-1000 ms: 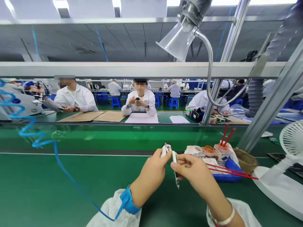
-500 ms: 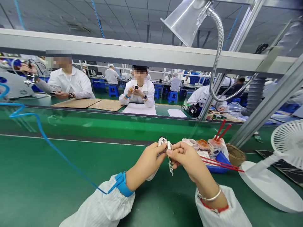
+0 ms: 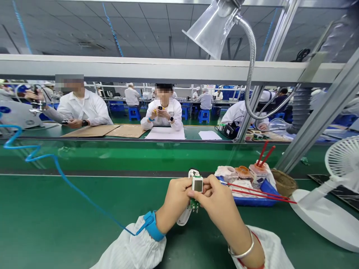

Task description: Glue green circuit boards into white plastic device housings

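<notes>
Over the green bench (image 3: 70,224), the left grip (image 3: 174,200) is closed around a white casing (image 3: 183,218), whose lower end sticks out below that grip. Between the two grips is a small circuit board (image 3: 194,204) with a square screen (image 3: 198,185), in front of the casing; whether the two touch, I cannot tell. The right grip (image 3: 218,198) is clamped on the circuit board, thumb and fingers pinched together. Behind the left grip, a blue strap (image 3: 153,227) circles the wrist. To the right of the right grip sits a blue tray (image 3: 252,202), red sticks (image 3: 263,192) lying across it; farther right stands a white fan (image 3: 319,224).
</notes>
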A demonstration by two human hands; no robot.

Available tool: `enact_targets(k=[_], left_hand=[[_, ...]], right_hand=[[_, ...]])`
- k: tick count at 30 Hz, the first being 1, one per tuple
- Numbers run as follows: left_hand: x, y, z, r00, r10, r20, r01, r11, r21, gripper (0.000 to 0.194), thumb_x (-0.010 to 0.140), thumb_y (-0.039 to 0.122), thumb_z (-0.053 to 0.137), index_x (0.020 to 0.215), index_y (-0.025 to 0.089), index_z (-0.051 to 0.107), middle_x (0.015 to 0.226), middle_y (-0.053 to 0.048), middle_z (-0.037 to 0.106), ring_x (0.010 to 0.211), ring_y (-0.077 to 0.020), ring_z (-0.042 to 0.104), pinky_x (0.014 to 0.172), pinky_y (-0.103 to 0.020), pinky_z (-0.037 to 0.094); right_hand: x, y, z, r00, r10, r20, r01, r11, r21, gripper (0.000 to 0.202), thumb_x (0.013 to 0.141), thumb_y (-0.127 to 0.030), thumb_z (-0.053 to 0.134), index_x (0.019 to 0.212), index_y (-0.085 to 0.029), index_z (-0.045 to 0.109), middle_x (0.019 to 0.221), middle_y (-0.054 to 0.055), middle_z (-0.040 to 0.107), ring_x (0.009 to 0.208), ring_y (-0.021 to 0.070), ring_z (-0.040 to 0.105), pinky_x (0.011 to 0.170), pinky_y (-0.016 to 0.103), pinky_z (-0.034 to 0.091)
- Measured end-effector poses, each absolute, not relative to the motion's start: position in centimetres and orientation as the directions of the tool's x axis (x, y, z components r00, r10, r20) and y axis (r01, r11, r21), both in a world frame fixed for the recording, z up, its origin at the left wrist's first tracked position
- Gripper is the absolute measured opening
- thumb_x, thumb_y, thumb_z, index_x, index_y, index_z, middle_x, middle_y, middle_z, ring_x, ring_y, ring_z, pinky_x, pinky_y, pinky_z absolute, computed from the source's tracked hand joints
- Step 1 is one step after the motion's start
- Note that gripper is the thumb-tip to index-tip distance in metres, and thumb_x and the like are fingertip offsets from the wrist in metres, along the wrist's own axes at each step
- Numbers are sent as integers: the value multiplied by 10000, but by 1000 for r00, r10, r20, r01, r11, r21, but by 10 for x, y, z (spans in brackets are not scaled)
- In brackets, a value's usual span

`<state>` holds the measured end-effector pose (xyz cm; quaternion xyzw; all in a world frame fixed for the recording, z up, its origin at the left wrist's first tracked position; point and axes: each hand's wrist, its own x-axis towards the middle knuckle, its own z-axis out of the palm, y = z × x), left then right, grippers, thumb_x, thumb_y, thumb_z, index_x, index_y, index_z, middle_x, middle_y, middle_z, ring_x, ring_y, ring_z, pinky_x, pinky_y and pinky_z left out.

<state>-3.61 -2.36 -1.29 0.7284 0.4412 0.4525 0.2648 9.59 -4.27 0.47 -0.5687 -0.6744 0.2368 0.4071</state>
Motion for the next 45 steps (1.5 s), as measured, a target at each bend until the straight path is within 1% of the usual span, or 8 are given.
enact_targets(k=[7,10,14,25,30,35,40,45], left_hand=[[-36,-25,-8,194,915,355,405,-404,820,256,690,82,439,713,152,684,635,4,603,612,-129,480,562,-228,330],[-37,-26,-1,294,918,265,320,-356,878,384,732,79,420,996,194,673,747,-4,645,672,-142,531,599,-236,378],[-38,-29,3,447,887,113,40,-146,988,709,778,125,497,1427,252,242,1065,-75,639,887,-185,611,740,-293,463],[-35,-31,-4,299,944,142,174,-200,964,533,857,243,455,1377,259,343,933,-55,657,689,-152,584,566,-248,421],[-33,-32,-3,247,949,197,191,-247,950,483,840,220,474,1318,263,425,790,-13,648,595,-119,525,543,-229,402],[-35,-34,-2,258,935,242,195,-296,935,501,842,202,462,1334,290,431,994,-43,665,762,-157,578,656,-269,451],[-34,-41,2,348,918,193,-154,-147,977,642,827,220,537,1414,289,285,1162,-49,619,1023,-184,562,895,-314,416],[-30,-42,3,284,957,50,-455,89,886,803,831,346,575,1450,299,66,967,-41,679,844,-147,619,814,-315,451]], right_hand=[[97,-37,3,-26,967,255,499,233,-834,276,666,-360,721,738,-211,501,611,-22,595,565,171,585,533,279,462],[106,-29,5,-75,983,167,343,183,-921,283,666,-351,717,799,-194,522,636,-19,593,542,159,592,494,271,488],[123,-22,12,-212,976,41,193,83,-978,324,674,-379,716,823,-171,518,621,-30,587,481,132,584,457,251,482],[131,-21,15,-263,963,59,149,101,-984,378,688,-439,705,879,-159,537,731,1,600,518,125,588,469,258,500],[125,-28,18,-214,972,95,264,152,-953,332,693,-413,697,873,-184,538,735,-9,595,536,137,586,495,281,517],[116,-41,21,-69,976,206,459,214,-862,290,692,-344,694,906,-204,556,795,13,642,574,160,603,540,289,471],[114,-48,24,-8,967,255,505,224,-834,239,686,-369,696,817,-210,575,695,11,648,585,183,594,550,295,449],[119,-49,25,-23,967,255,499,232,-835,224,697,-367,687,834,-216,595,665,9,639,604,191,603,560,295,458]])
